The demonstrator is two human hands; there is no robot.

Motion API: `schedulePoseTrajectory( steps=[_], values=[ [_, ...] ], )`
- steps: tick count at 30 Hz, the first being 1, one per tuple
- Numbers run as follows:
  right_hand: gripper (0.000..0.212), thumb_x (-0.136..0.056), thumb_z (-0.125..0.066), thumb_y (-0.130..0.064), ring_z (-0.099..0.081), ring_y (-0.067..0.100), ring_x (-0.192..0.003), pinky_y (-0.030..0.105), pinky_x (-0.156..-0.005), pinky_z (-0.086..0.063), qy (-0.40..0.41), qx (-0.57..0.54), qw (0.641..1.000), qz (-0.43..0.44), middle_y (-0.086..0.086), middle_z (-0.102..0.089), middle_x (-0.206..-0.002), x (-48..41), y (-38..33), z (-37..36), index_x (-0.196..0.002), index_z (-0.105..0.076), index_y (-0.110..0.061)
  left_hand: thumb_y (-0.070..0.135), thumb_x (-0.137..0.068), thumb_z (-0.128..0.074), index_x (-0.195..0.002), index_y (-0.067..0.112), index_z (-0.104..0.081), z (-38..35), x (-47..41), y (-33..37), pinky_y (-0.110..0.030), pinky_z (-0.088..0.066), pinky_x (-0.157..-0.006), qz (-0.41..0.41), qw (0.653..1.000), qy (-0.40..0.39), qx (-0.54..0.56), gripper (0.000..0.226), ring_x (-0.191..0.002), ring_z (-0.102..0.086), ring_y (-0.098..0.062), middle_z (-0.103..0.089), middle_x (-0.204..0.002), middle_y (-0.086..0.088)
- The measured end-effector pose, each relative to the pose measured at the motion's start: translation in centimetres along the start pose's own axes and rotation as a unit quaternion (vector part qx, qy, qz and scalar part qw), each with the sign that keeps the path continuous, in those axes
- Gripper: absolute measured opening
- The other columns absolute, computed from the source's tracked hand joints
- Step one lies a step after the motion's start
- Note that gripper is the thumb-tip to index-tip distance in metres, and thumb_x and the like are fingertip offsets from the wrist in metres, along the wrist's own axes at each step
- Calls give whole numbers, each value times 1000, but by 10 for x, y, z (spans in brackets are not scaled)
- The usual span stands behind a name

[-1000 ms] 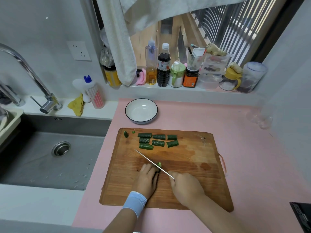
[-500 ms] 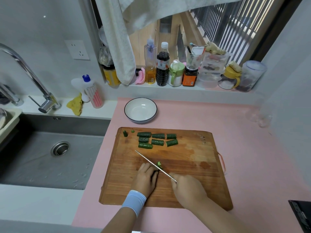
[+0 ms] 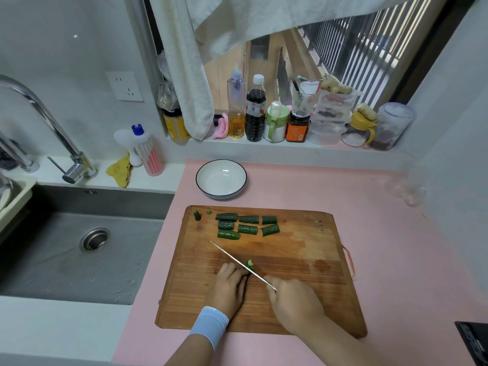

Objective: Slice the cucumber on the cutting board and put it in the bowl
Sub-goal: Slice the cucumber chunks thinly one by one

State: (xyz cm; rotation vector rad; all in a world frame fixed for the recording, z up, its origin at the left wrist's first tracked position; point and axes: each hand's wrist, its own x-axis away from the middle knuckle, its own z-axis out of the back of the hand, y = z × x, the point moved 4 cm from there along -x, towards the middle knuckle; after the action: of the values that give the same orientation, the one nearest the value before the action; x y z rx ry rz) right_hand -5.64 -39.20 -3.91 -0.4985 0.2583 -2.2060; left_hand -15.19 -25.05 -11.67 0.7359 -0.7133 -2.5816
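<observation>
Little has changed in the last second. The left hand (image 3: 228, 289) stays put near the front of the brown wooden cutting board (image 3: 303, 260), its fingers curled down over a short green cucumber piece (image 3: 249, 264). Most of that piece is hidden, and only its cut end shows on the far side of the blade. The right hand (image 3: 293, 299) keeps its closed grip on the handle of the thin steel knife (image 3: 237, 260), which lies at the same slant, tip pointing away and to the left. The blade sits a touch lower against the piece than before, so a cut looks to be in progress rather than finished.

Seven dark green cucumber chunks (image 3: 248, 225) lie unmoved in rows at the board's far end, with two small trimmed ends (image 3: 197, 215) near the far-left corner. The white bowl with a dark rim (image 3: 221, 180) stands just beyond the board on the pink tabletop (image 3: 383, 233) and holds nothing. By my reading the slicing is at an early stage, and the chunks and the transfer to the bowl remain.
</observation>
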Motion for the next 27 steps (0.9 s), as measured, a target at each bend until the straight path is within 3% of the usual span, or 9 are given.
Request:
schedulePoseTrajectory(
  steps=[4, 10, 16, 23, 27],
  values=[
    [41, -104, -36, -44, -66, 22, -103, 35, -84, -52, 2, 0, 1000, 1, -3, -73, -111, 8, 3, 0, -143, -49, -41, 7, -87, -63, -100, 15, -69, -1, 1, -2, -30, -48, -79, 3, 1000, -4, -3, 16, -84, -53, -19, -60, -94, 0],
    [39, -104, -38, -42, -67, 22, -101, 33, -82, -51, -6, -9, 1000, -6, -2, -73, -109, 6, 4, 1, -141, -52, -40, 6, -86, -67, -99, 16, -69, -1, 1, -2, -27, -47, -80, 10, 1000, 0, 2, 17, -84, -53, -18, -60, -92, 1],
    [26, -102, -37, -33, -66, 29, -89, 34, -69, -46, -30, -17, 999, -11, 0, -70, -89, -9, -4, -2, -107, -62, -27, 11, -89, -59, -100, 16, -69, 1, 0, 0, -20, -44, -82, 2, 1000, 4, 11, 16, -85, -52, -15, -58, -94, 4],
    [28, -102, -36, -34, -66, 29, -93, 32, -67, -39, -16, -20, 1000, -10, 1, -71, -97, -9, -3, -5, -117, -60, -33, 13, -88, -58, -97, 17, -66, 1, 0, 0, -24, -45, -82, 2, 1000, 13, 17, 13, -86, -53, -15, -59, -92, 4],
    [29, -102, -36, -38, -66, 27, -91, 34, -68, -46, -4, -19, 1000, -6, 0, -72, -95, -3, 0, -2, -121, -59, -34, 14, -88, -59, -96, 16, -67, 0, 1, -2, -24, -45, -82, 7, 1000, 14, 17, 11, -86, -52, -15, -59, -92, 4]
  ],
)
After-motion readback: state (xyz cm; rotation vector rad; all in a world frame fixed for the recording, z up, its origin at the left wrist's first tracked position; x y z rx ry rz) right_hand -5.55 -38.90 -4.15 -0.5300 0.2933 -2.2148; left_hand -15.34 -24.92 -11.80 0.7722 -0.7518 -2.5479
